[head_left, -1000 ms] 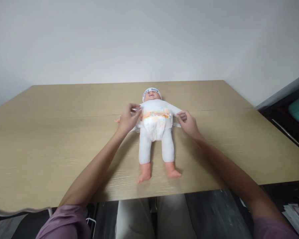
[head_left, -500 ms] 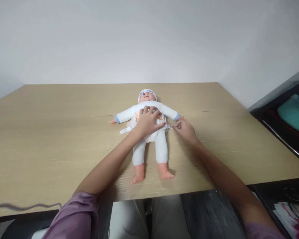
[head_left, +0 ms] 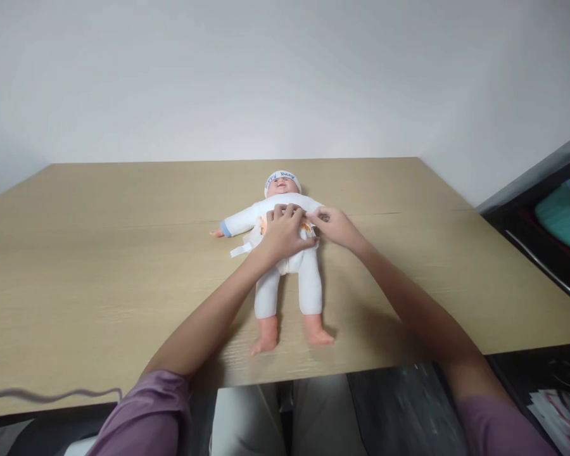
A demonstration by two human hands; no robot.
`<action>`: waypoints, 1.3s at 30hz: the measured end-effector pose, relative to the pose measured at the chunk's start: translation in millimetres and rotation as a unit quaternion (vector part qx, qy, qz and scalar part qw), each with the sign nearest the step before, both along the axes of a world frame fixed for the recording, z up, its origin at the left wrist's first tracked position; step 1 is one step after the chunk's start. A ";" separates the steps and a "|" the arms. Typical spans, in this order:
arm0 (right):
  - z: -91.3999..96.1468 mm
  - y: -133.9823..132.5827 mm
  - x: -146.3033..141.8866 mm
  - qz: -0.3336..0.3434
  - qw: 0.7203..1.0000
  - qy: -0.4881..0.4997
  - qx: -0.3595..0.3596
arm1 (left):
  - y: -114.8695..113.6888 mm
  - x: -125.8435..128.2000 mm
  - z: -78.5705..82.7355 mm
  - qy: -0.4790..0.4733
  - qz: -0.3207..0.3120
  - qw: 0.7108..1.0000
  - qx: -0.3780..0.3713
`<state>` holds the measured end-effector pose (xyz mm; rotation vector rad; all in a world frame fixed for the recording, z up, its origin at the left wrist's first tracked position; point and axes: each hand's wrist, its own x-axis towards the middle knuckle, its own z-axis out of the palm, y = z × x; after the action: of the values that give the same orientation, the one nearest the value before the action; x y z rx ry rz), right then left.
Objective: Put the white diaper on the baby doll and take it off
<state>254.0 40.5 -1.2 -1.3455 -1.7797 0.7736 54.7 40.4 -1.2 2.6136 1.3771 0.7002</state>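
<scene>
A baby doll [head_left: 310,291] in white clothes and a printed cap lies on its back on the table, feet toward me. Around its middle sits a white diaper [head_left: 292,263] with orange print; on the left side a loose diaper tab [head_left: 240,250] sticks out. My left hand [head_left: 285,231] rests over the diaper's front with its fingers stretched out, covering much of it. At the doll's right-hand side as I see it, my right hand [head_left: 335,227] is closed in a pinch on the other diaper tab, which its fingers mostly hide. The doll's arm there is hidden behind this hand.
The wooden table [head_left: 123,278] reaches back to a pale wall [head_left: 247,82]. A cable [head_left: 52,397] lies along the front left edge. To the right stands a dark open case [head_left: 527,234] with a teal cloth [head_left: 567,212]; papers [head_left: 558,411] lie below it.
My right hand has moved up and left, from beside the diaper's side to its upper front, bringing the tab across. My left hand stays on the diaper.
</scene>
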 end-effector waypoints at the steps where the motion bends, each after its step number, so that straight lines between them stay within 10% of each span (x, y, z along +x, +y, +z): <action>1: 1.9 2.9 -11.2 0.000 1.000 -0.026 0.016 | 1.0 -1.1 0.2 -0.011 -0.002 1.000 -0.014; 10: -14.5 -50.6 -20.6 0.014 0.975 -0.042 0.219 | 2.1 -57.3 3.0 -0.262 -0.167 0.946 -0.095; 19: 10.7 -61.5 -62.7 0.001 0.960 -0.145 0.240 | -13.0 -150.5 -63.3 -0.099 0.068 0.993 0.000; 26: 14.3 -33.0 -101.4 -0.038 0.954 -0.237 0.181 | -18.7 -144.0 -62.6 0.026 0.179 0.982 -0.054; 34: 11.1 -33.9 -98.0 -0.023 0.961 -0.216 0.172 | -2.2 -152.9 -43.9 -0.293 0.097 0.938 -0.159; 39: 8.8 -29.8 -99.2 -0.010 0.969 -0.184 0.164 | 5.8 -107.3 -18.1 -0.323 0.035 0.932 -0.162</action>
<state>154.8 10.8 7.5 -1.3373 -2.0663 0.2062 -52.6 46.2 -19.3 1.8399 1.2361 1.1035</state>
